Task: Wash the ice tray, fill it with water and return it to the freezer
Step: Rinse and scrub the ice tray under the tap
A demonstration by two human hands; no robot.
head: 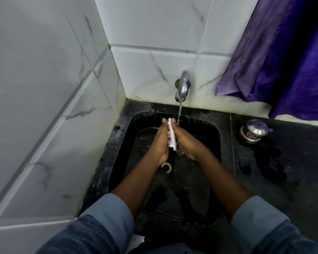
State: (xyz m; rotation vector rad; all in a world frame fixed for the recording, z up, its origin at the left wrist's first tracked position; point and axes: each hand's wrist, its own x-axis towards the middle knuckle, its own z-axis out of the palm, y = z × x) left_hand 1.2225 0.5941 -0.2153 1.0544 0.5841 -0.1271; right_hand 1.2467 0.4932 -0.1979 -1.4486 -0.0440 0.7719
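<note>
A white ice tray (172, 136) stands on edge between my two palms over the black sink (213, 132). My left hand (159, 142) presses its left face and my right hand (186, 142) presses its right face. Only the tray's thin edge shows between the hands. A chrome tap (182, 87) on the tiled back wall is running, and its stream falls just right of the tray's far end onto my right fingers. Both forearms reach in from the bottom, sleeves pushed up.
The drain hole (166, 167) lies below my left wrist. A small steel pot with a purple-knobbed lid (252, 132) stands on the wet black counter (283, 171) to the right. A purple cloth (275, 57) hangs at upper right. White tiled walls close the left side and back.
</note>
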